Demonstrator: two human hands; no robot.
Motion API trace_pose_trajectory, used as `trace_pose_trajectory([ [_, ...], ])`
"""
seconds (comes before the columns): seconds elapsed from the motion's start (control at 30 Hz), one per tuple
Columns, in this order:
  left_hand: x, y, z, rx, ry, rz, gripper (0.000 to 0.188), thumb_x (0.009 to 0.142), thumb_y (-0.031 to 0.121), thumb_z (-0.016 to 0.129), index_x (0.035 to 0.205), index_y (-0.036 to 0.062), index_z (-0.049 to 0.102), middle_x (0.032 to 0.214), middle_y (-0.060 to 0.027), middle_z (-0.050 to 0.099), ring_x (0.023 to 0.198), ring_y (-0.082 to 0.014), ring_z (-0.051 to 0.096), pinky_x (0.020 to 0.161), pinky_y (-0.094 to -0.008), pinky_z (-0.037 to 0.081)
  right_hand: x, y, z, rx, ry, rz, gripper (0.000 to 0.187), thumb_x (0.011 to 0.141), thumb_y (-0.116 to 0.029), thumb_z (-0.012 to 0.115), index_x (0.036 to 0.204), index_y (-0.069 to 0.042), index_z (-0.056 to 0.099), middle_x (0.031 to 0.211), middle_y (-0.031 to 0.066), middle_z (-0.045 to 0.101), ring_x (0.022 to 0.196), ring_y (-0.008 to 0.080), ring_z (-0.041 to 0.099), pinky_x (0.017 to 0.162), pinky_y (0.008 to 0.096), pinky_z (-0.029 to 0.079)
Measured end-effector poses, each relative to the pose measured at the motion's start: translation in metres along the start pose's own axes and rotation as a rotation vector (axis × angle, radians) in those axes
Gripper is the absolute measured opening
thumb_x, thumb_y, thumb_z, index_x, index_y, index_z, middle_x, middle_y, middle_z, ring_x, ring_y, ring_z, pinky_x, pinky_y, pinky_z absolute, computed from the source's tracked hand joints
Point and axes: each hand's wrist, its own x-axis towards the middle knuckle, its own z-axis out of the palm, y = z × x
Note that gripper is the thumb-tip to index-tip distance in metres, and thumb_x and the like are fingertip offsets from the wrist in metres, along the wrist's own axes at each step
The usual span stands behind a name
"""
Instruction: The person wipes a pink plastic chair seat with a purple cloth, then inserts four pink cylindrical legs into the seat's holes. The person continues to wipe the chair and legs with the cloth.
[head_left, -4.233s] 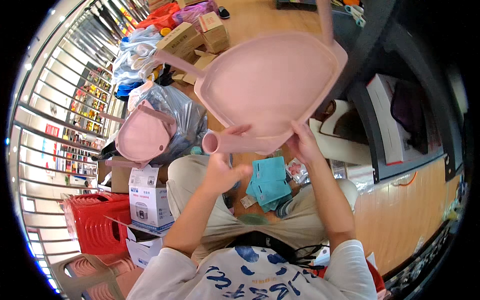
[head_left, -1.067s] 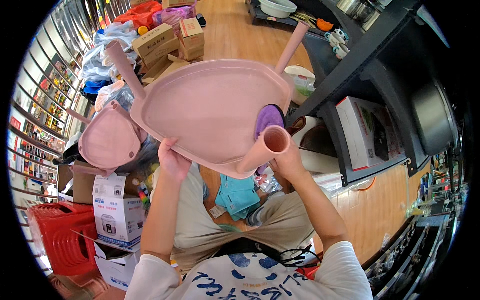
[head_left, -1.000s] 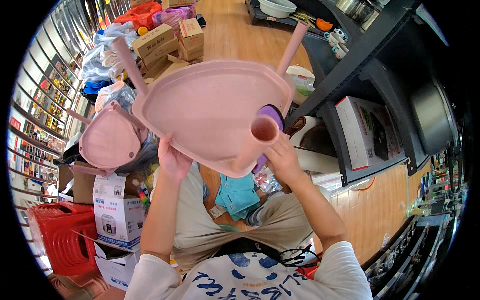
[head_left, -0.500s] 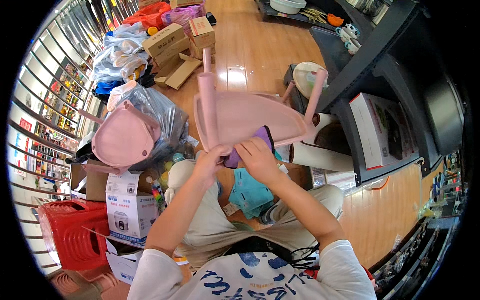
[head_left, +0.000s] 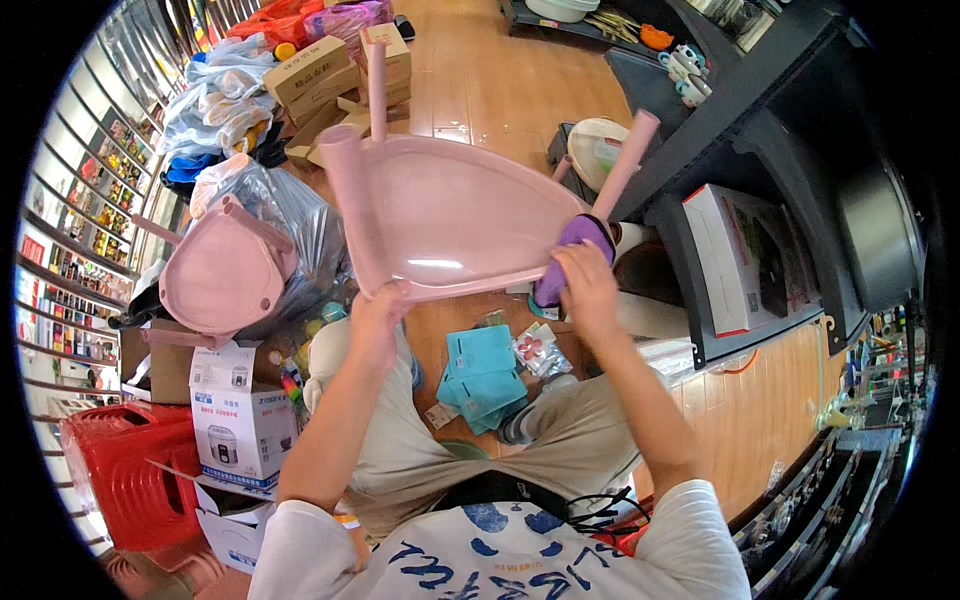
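A pink plastic stool [head_left: 455, 215] is held upside down before me, its legs sticking up and its hollow underside facing me. My left hand [head_left: 378, 328] grips its near left edge below a thick leg. At the near right corner, my right hand [head_left: 588, 285] has its fingers closed on a purple cloth [head_left: 578, 240] with a dark border. The cloth lies against the rim beside the right leg. Between my knees on the floor are several flat teal packets [head_left: 482, 370] and a clear bag [head_left: 540, 350] with red and white contents.
A similar pink stool [head_left: 222, 278] rests tipped at left against grey plastic bags. Cardboard boxes [head_left: 312, 80] stand beyond it. Red stools [head_left: 130, 475] and a white appliance box [head_left: 240, 420] sit near left. At right is a dark shelf [head_left: 740, 110] holding a boxed item [head_left: 750, 260].
My right hand has slid rightward along the rim with the purple cloth, from the near left to the right corner. The stool has shifted left, and my left hand grips only its edge.
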Motion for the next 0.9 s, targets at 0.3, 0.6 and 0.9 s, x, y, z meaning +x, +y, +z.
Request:
trace_pose_trajectory([
  [0.3, -0.004, -0.007, 0.001, -0.019, -0.009, 0.028, 0.038, 0.075, 0.012, 0.064, 0.11, -0.0006, 0.055, 0.101, -0.0062, 0.06, 0.098, -0.0153, 0.056, 0.088, -0.0317, 0.041, 0.036, -0.104, 0.023, 0.017, -0.078, -0.224, 0.035, 0.075, -0.015, 0.054, 0.109, -0.006, 0.059, 0.098, 0.004, 0.062, 0.088, 0.0163, 0.06, 0.09, 0.0349, 0.04],
  [0.6, -0.01, 0.013, -0.002, 0.046, -0.077, 0.154, 0.048, 0.074, 0.012, 0.067, 0.117, -0.0013, 0.05, 0.112, -0.0058, 0.057, 0.105, -0.0182, 0.053, 0.094, -0.0335, 0.038, -0.022, 0.044, -0.039, -0.189, -0.085, -0.082, 0.036, 0.074, -0.003, 0.057, 0.109, -0.006, 0.06, 0.114, 0.008, 0.062, 0.112, 0.0248, 0.055, 0.1, 0.0425, 0.038],
  [0.9, -0.008, 0.008, -0.005, -0.039, -0.041, 0.142, 0.053, 0.075, 0.008, 0.066, 0.124, -0.0005, 0.046, 0.12, -0.0067, 0.054, 0.112, -0.0194, 0.051, 0.098, -0.0352, 0.037, -0.036, 0.044, 0.005, 0.724, 0.094, 0.634, 0.056, 0.083, -0.01, 0.051, 0.136, 0.004, 0.037, 0.138, 0.0184, 0.043, 0.136, 0.0265, 0.029, 0.111, 0.0356, 0.018],
])
